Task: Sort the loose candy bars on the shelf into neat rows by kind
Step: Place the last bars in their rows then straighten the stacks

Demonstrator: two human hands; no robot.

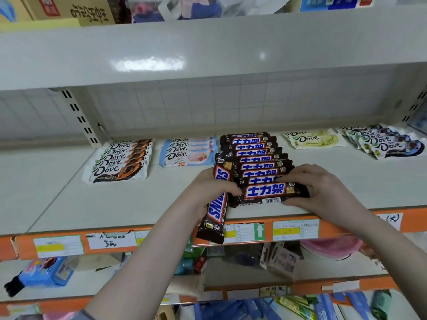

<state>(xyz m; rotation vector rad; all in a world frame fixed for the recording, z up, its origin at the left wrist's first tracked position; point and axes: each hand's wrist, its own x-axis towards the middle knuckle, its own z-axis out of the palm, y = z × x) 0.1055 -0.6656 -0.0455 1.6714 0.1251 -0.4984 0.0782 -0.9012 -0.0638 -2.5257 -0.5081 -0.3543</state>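
Observation:
A row of several brown Snickers bars (251, 151) runs front to back on the grey shelf (115, 204). My right hand (323, 188) presses the front Snickers bar (268, 192) of that row, which lies crosswise. My left hand (208, 190) grips another Snickers bar (217, 204), turned lengthwise so its lower end hangs over the orange shelf edge (161, 241); its thumb also touches the front bar's left end. Sorted Dove rows lie alongside: brown-and-white (120, 160), light blue (187, 153), pale green (312, 139) and dark blue (383, 142).
The upper shelf (208, 49) overhangs close above. Price tags (295, 229) line the orange edge. Lower shelves hold a blue pack (46, 271), a pink bowl (332, 248) and small packets (279, 259).

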